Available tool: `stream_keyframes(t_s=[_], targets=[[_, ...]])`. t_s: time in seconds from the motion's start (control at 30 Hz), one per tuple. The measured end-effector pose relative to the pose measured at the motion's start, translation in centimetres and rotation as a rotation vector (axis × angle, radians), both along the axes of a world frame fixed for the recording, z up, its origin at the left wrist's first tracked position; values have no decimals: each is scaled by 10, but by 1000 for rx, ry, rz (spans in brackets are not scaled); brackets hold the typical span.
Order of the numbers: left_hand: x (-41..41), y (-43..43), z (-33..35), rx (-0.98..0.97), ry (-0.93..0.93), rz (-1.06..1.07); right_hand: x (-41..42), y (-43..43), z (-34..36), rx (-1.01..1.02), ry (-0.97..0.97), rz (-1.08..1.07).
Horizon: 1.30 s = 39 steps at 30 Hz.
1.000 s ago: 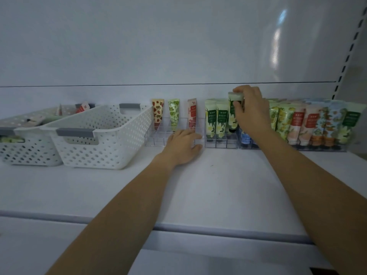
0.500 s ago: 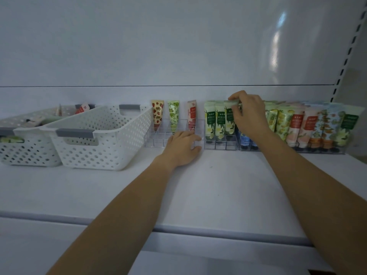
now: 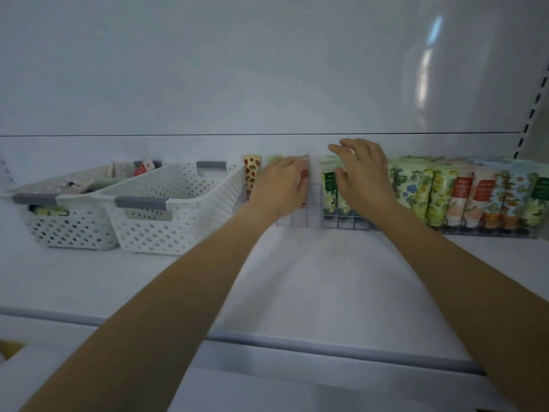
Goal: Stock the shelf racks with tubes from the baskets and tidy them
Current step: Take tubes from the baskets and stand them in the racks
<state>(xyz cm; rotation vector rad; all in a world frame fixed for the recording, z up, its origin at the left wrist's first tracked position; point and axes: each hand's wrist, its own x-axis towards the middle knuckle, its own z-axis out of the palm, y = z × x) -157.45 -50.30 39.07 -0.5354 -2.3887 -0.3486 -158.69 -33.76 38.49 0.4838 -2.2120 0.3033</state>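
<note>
My left hand [image 3: 280,185] reaches into the clear rack [image 3: 300,217], fingers curled around a red tube [image 3: 304,174] standing there; it hides a green tube beside it. A strawberry-print tube [image 3: 252,171] stands at that rack's left end. My right hand [image 3: 364,176] hovers with fingers spread in front of the green tubes [image 3: 329,185] in the wire rack [image 3: 344,223], holding nothing. The picture is blurred around both hands.
Two white perforated baskets stand left on the shelf: the near basket [image 3: 166,215] beside the clear rack, the far basket [image 3: 59,224] holding several loose tubes [image 3: 142,168]. A packed row of tubes [image 3: 457,194] fills the racks to the right. The shelf's front edge [image 3: 326,346] runs below.
My left hand has lifted off the shelf and gone up to the red tube. My right hand has let go of the green tube, now standing in the wire rack, and has spread its fingers.
</note>
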Motion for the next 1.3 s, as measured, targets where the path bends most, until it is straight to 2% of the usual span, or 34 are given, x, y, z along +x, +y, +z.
stream_keyframes(t_s=[0.23,0.43,0.63,0.87,1.1,1.2,1.3], targets=[[1,-113,89,-84,54,151,-3,-89,41,83,-75,239],[6,-250,103,-125,-135,312,-16,-198,83,242,-233,370],[-7,-339,87,-168,-333,331,-28,-287,90,318,-414,457],[-47,-375,73,-247,-605,207,-50,-339,77,428,-661,336],[-84,-374,61,-343,-648,214,-66,-365,66,462,-790,265],[-92,-374,66,-251,-724,165,-72,-374,62,515,-833,219],[-93,-378,74,-45,-788,42,-75,-383,61,532,-892,181]])
